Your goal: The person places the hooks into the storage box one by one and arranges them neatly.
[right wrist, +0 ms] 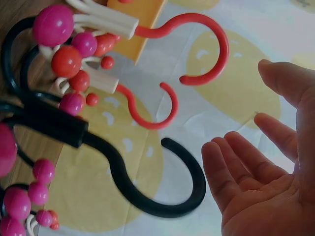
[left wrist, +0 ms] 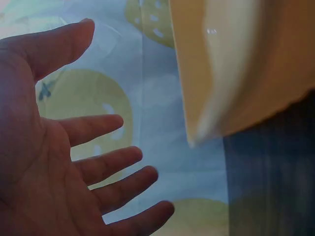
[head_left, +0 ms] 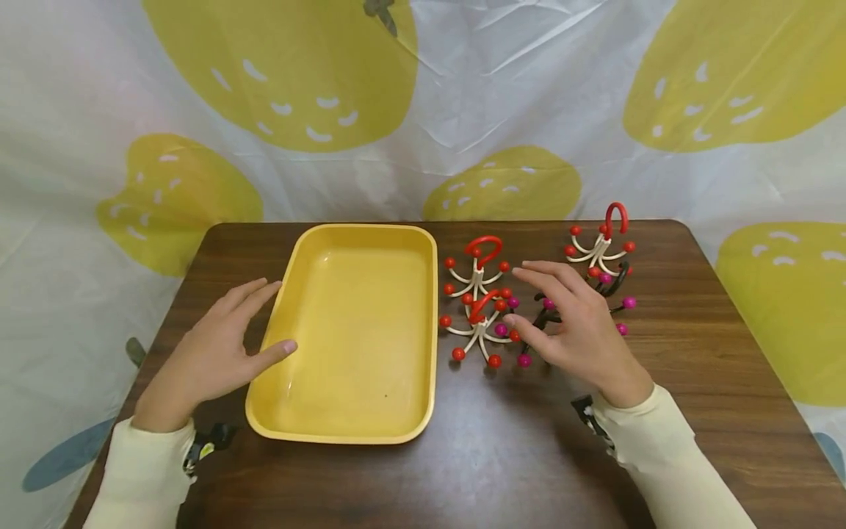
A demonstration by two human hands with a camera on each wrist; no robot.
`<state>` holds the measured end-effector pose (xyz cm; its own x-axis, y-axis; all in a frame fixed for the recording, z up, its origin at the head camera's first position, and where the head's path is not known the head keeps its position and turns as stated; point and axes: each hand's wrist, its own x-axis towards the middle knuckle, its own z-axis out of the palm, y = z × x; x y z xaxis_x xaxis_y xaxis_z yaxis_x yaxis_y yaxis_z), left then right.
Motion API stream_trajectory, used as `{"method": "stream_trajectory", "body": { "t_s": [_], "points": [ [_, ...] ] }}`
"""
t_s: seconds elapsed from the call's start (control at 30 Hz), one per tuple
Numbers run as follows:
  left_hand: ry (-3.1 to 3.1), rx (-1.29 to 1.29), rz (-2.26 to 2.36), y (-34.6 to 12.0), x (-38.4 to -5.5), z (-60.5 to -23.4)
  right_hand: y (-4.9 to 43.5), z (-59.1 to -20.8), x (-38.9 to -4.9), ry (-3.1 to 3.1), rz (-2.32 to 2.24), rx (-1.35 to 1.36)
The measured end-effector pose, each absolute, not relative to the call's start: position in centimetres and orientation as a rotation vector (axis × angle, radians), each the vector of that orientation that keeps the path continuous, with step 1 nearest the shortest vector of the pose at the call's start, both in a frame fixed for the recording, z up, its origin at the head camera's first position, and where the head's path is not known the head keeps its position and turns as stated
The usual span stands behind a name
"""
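With nothing held, our left hand [head_left: 213, 354] spreads near the yellow tray [head_left: 357, 330]; our right hand [head_left: 584, 330], thumb apart, hovers by the black hanger [right wrist: 54, 120], right of the tray. Pinching its hook [right wrist: 167, 210] should avoid tangling the white hangers [head_left: 480, 329].

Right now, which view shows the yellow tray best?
Head: nearly the whole yellow tray, rim and inside; left hand overlaps its edge. Left wrist shows a blurred corner; right wrist, a small piece behind a red hook.
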<state>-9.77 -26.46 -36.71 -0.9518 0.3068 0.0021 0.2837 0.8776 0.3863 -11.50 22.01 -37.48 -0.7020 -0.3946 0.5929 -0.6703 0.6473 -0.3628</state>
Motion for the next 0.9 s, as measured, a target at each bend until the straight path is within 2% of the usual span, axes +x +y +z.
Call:
{"method": "stream_trajectory", "body": {
  "t_s": [0.5,0.9],
  "points": [
    [2.819,0.435,1.010,-29.1,-10.0,-39.9,20.0,-37.6,-12.9,-2.412,0.937,0.911],
    [2.546,0.199,1.398,-29.1,-10.3,-41.0,19.1,-37.7,-13.8,-2.482,1.014,0.926]
  ]
}}
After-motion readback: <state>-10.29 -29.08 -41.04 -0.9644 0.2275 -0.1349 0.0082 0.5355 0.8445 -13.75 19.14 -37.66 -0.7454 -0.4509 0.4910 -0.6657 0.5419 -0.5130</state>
